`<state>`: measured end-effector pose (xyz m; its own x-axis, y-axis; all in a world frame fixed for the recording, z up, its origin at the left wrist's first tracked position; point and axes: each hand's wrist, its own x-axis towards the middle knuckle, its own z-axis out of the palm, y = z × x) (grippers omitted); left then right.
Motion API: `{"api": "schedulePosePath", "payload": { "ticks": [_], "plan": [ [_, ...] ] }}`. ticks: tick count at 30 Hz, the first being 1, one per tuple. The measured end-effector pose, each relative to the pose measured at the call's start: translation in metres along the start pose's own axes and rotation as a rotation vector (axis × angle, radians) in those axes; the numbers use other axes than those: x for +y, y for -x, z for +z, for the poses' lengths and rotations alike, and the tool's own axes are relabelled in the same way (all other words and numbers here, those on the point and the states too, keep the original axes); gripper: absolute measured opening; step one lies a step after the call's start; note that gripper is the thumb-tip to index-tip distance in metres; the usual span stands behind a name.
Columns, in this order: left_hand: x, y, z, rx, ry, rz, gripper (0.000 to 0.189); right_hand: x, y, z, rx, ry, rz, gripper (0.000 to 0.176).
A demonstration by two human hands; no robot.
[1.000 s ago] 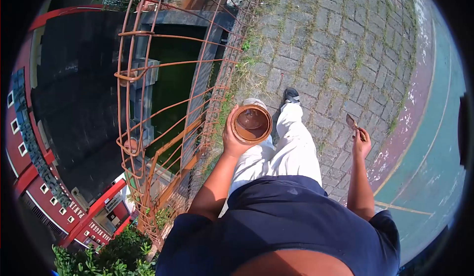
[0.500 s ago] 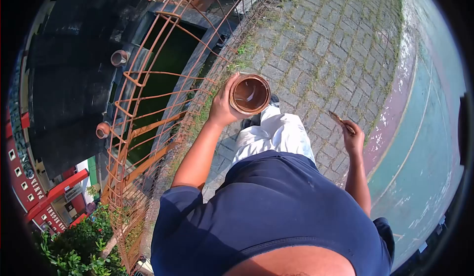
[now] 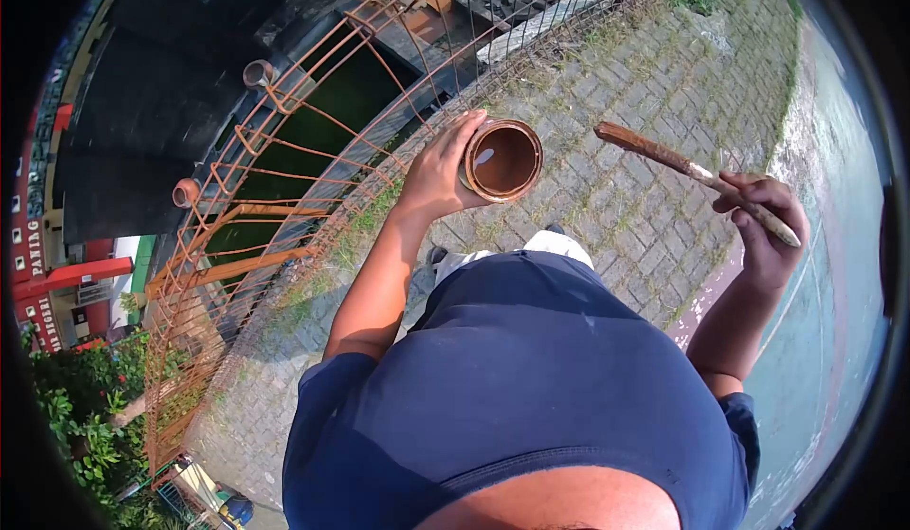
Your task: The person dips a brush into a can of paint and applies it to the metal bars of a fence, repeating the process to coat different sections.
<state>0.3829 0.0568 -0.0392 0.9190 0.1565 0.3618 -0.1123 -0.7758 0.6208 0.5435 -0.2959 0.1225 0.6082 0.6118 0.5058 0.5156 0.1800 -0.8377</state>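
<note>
My left hand [image 3: 438, 172] is wrapped round the side of a round, open paint can [image 3: 513, 162]. Brown paint coats the can's rim and inner wall, and a pale glint shows inside. Out to the right, my right hand [image 3: 770, 215] pinches a wooden stick [image 3: 664, 155] near its pale end. The stick's far half is coated in brown paint and points left toward the can, apart from it. Whether liquid paint stands in the can's bottom is hard to tell.
A rusty-brown metal bar fence [image 3: 284, 118] curves along the left, with dark green water [image 3: 318, 146] behind it. Clay-coloured pots [image 3: 186, 192] stand beyond the bars. Grassy paving blocks [image 3: 635, 217] lie underfoot, a painted green court [image 3: 825, 340] to the right, shrubs [image 3: 95, 426] at lower left.
My right hand has risen and moved outward, bringing the stick up level with the can. My left hand has lifted the can slightly and to the right. The view has shifted forward along the fence.
</note>
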Motion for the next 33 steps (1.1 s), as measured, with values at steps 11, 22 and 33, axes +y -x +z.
{"api": "schedulePosePath", "payload": {
  "ticks": [11,22,33],
  "plan": [
    [0.067,-0.071,0.026,-0.073,-0.119,-0.130,0.104,0.038,-0.130,0.025,-0.898,0.421,-0.304,0.018],
    [0.006,-0.086,-0.004,-0.088,-0.082,-0.008,0.104,0.091,-0.175,0.112,-1.058,0.611,-0.270,0.013],
    [-0.113,-0.101,-0.068,-0.145,0.029,0.195,0.108,0.108,-0.206,0.206,-0.774,0.553,0.113,0.019]
  ]
}}
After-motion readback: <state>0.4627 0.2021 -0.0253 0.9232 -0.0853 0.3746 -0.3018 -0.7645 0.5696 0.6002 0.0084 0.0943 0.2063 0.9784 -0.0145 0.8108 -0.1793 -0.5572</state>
